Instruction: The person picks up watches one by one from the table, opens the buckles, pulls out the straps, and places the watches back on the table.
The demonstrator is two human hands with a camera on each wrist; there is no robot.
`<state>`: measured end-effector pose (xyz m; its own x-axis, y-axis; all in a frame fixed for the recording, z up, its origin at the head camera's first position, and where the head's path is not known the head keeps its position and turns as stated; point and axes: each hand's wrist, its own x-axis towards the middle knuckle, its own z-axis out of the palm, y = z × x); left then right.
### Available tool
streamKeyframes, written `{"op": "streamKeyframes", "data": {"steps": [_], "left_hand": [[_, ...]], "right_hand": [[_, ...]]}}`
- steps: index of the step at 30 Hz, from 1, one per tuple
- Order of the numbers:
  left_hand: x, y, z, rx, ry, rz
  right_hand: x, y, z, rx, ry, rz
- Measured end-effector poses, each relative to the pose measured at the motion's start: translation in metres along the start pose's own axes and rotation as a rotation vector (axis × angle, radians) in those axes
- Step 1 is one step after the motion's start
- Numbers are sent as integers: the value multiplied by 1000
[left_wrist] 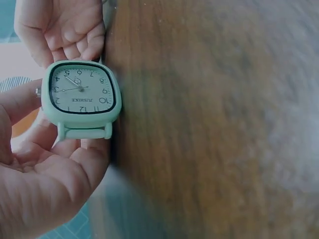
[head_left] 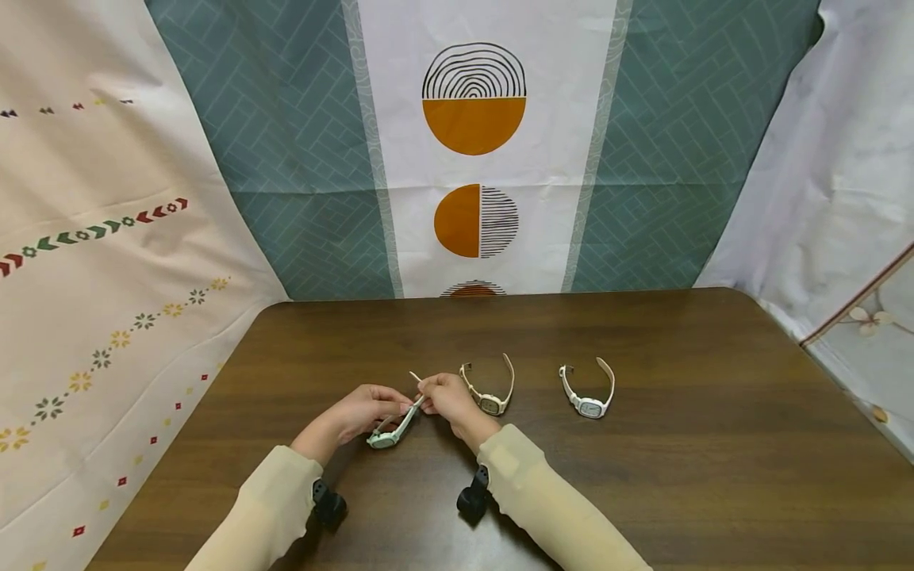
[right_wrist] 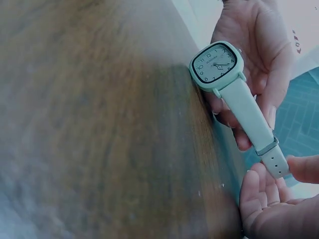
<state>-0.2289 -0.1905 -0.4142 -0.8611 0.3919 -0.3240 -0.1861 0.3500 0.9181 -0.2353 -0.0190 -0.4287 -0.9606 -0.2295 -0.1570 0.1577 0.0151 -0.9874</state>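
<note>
A mint-green wristwatch [head_left: 384, 439] with a rounded square dial is held between both hands, low over the brown table at left of centre. My left hand [head_left: 366, 414] grips it, with the thumb beside the crown and the fingers behind the strap, as the left wrist view shows. My right hand [head_left: 451, 401] pinches the punched strap end [right_wrist: 275, 165] between thumb and fingers. A metal buckle [right_wrist: 267, 145] crosses the strap just above that pinch. The dial [left_wrist: 82, 92] faces the left wrist camera.
Just right of my right hand, a cream wristwatch [head_left: 490, 404] lies with its strap spread apart. Farther right is a white wristwatch [head_left: 591, 408], also unfastened. Both are on the brown wooden table [head_left: 678, 484], whose far edge meets a patterned curtain [head_left: 300, 159].
</note>
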Motion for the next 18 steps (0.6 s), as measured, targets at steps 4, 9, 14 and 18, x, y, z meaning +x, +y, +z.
{"op": "streamKeyframes", "data": {"steps": [4, 9, 14, 18], "left_hand": [[1, 3, 0, 22, -18, -9], [2, 6, -2, 25, -59, -52], [4, 8, -2, 25, -111, -67], [7, 11, -2, 21, -135, -87]], "right_hand": [[0, 1, -1, 27, 5, -1], [1, 2, -1, 49, 0, -14], [1, 3, -2, 49, -3, -19], [0, 2, -3, 50, -9, -17]]}}
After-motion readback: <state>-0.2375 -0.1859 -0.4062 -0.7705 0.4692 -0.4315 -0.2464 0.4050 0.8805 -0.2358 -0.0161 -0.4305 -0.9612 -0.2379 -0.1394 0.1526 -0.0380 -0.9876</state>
